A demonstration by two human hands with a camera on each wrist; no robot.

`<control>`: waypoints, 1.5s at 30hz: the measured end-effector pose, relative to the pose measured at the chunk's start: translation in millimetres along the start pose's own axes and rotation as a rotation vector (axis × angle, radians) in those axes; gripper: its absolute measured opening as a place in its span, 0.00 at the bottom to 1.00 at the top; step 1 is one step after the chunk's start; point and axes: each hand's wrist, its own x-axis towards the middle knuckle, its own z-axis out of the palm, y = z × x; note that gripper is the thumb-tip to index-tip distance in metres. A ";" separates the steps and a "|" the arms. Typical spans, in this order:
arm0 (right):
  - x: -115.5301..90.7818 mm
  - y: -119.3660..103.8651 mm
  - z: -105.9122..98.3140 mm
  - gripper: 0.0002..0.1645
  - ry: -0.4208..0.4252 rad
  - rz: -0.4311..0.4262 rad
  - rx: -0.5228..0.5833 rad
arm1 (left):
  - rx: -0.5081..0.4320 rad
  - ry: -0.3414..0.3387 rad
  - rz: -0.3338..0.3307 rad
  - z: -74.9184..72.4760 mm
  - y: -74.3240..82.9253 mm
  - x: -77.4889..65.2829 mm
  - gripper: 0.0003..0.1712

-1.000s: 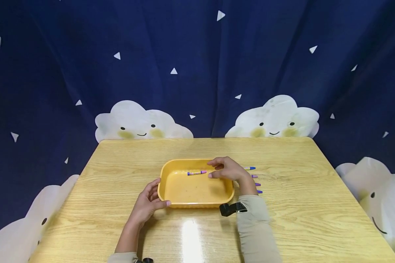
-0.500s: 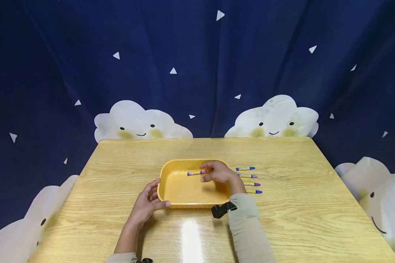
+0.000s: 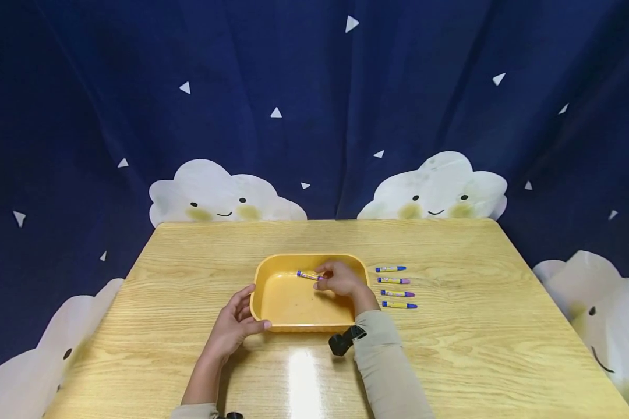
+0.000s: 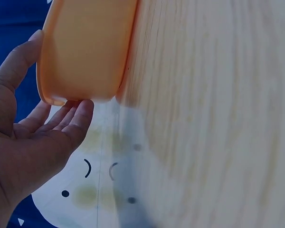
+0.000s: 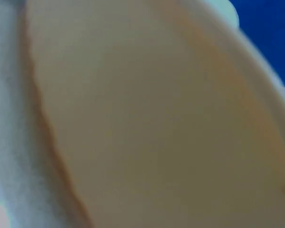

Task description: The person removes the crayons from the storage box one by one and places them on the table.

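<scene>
A yellow-orange plastic tray (image 3: 288, 304) sits on the table. My left hand (image 3: 232, 327) holds its left near corner, thumb at the near rim and fingers against the outer left wall. In the left wrist view that hand (image 4: 31, 147) grips the tray (image 4: 88, 47) between thumb and fingers. Inside the tray, my right hand (image 3: 340, 280) pinches the pink-tipped right end of a crayon (image 3: 307, 275) with a yellow wrapper. Its fingertips partly hide that end. Only the blurred tray (image 5: 133, 118) fills most of the right wrist view; the hand is out of sight there.
Right of the tray, several crayons lie in a column: a blue one (image 3: 390, 269) at the back, then a light purple one (image 3: 393, 280), a purple one (image 3: 397, 294), and a blue-violet one (image 3: 399, 305) in front. A dark curtain (image 3: 314, 116) hangs behind the wooden table (image 3: 477, 326).
My right hand has moved left and down within the tray onto the crayon, which has turned so its right end points slightly nearer me. My left hand stays put.
</scene>
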 end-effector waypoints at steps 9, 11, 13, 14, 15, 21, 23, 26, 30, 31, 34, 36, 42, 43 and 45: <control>1.7 -1.7 10.9 0.15 0.095 0.025 -0.149 | 0.025 -0.006 0.004 -0.1 2.1 -2.1 0.51; 1.9 0.7 11.8 0.15 0.103 0.028 -0.183 | 0.028 0.001 0.001 0.5 1.8 -2.1 0.51; 1.8 2.6 12.4 0.15 0.103 0.038 -0.202 | 0.033 0.008 -0.003 1.3 1.3 -2.0 0.51; 2.1 3.5 12.7 0.15 0.102 0.047 -0.209 | 0.033 0.010 -0.005 1.6 1.1 -2.0 0.51; 2.3 4.4 13.1 0.15 0.103 0.053 -0.218 | 0.033 0.011 -0.005 1.9 1.0 -2.1 0.51; 2.9 4.7 14.2 0.11 0.116 0.081 -0.257 | 0.035 0.006 0.006 1.6 1.8 -3.1 0.50; 2.3 4.3 14.1 0.09 0.119 0.085 -0.263 | 0.037 0.007 0.005 1.4 1.7 -3.3 0.50; 2.2 4.8 13.9 0.05 0.119 0.075 -0.271 | 0.048 0.010 0.010 1.9 1.5 -3.4 0.50; 1.1 6.1 12.6 0.03 0.090 0.064 -0.260 | 0.076 0.012 0.010 2.9 1.4 -4.1 0.50; 0.7 6.5 12.2 0.02 0.076 0.066 -0.247 | 0.076 0.012 0.005 3.1 1.2 -4.6 0.50; -1.1 5.4 10.2 0.02 0.042 0.037 -0.198 | 0.082 0.014 0.005 2.9 0.3 -4.8 0.50; -2.1 3.9 8.1 0.02 0.038 -0.007 -0.161 | 0.080 0.012 0.004 2.9 -0.1 -4.8 0.50; -7.6 -9.6 1.0 0.04 0.068 -0.084 -0.116 | 0.094 0.019 0.016 2.6 -0.4 -3.7 0.50; -8.8 -11.7 0.2 0.04 0.067 -0.084 -0.119 | 0.095 0.020 0.015 2.3 -0.5 -3.8 0.50; -10.5 -13.5 -0.5 0.04 0.063 -0.088 -0.121 | 0.095 0.027 0.009 2.1 -0.8 -4.5 0.50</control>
